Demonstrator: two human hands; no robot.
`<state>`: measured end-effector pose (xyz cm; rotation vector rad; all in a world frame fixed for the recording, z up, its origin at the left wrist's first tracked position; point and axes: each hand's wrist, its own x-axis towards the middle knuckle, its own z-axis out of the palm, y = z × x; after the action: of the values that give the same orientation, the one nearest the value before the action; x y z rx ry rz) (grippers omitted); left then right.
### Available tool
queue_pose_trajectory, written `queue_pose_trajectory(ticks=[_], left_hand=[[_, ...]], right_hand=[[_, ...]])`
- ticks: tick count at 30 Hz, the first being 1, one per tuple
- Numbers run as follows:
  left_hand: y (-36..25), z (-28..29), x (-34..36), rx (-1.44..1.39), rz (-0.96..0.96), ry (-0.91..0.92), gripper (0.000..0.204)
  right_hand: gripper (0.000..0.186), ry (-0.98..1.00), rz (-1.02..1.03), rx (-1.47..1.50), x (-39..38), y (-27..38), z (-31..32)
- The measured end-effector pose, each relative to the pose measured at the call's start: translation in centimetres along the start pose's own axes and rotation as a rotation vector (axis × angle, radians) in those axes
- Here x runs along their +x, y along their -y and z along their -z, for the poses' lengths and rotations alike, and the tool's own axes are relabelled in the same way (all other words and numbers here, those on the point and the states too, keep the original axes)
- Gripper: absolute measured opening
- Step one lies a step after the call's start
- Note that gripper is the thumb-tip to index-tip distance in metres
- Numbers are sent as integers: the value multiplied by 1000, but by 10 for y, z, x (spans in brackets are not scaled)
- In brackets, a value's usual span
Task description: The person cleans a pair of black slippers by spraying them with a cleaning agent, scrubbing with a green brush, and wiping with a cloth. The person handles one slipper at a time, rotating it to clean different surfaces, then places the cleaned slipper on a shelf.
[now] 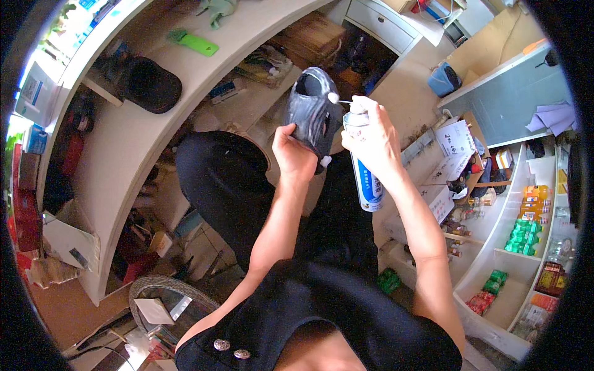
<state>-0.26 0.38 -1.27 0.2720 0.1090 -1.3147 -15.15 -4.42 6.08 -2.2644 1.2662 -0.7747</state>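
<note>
In the head view, the dark shoe (312, 117) is held up in front of the person, over the lap. Its long axis runs nearly up and down the picture, leaning slightly, with the rounded foot opening at the far end and the other end pointing back toward the person. White, wet-looking streaks cover its dark surface; a small white blob (325, 161) sits by its near end.

The left hand (294, 154) grips the shoe's near part, thumb along its left side, its fingers mostly hidden behind. The right hand (376, 137) is closed around the upper part of a smooth, cylindrical blue-and-white spray can (366, 179), its fingers bent over the top. The can stands close to upright in the picture, base nearer the person. A thin straw (346, 101) points left from its top to a round white foam blob (333, 97) at the shoe's right edge.

Both forearms reach forward, elbows bent. On the left, a pale, curved bench (137, 145) carries a dark cap (151, 85) and a green brush (193, 43).
</note>
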Motion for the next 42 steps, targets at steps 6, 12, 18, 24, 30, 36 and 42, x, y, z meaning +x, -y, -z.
queue_pose_trajectory(ticks=[6, 12, 18, 24, 30, 36, 42], left_hand=[[-11, 11, 52, -495, 50, 8, 46], [-6, -14, 120, -634, -33, -173, 44], [-6, -22, 159, -570, -161, -258, 45], [-6, -25, 168, -591, -174, -302, 44], [-18, -9, 174, -646, -181, -178, 45], [-2, 21, 147, -398, -278, 56, 52], [20, 29, 126, -428, -89, -102, 47]], right_hand=[[68, -39, 10, 56, -33, 0, -2], [69, -94, -54, -61, -49, -13, -32], [68, -116, -160, -136, -23, -12, -50], [70, -66, -192, -188, -12, -11, -57], [77, -201, -80, 43, -15, -18, -43], [82, -667, 558, 11, 91, 23, 61], [73, -506, 720, 534, 291, 93, 16]])
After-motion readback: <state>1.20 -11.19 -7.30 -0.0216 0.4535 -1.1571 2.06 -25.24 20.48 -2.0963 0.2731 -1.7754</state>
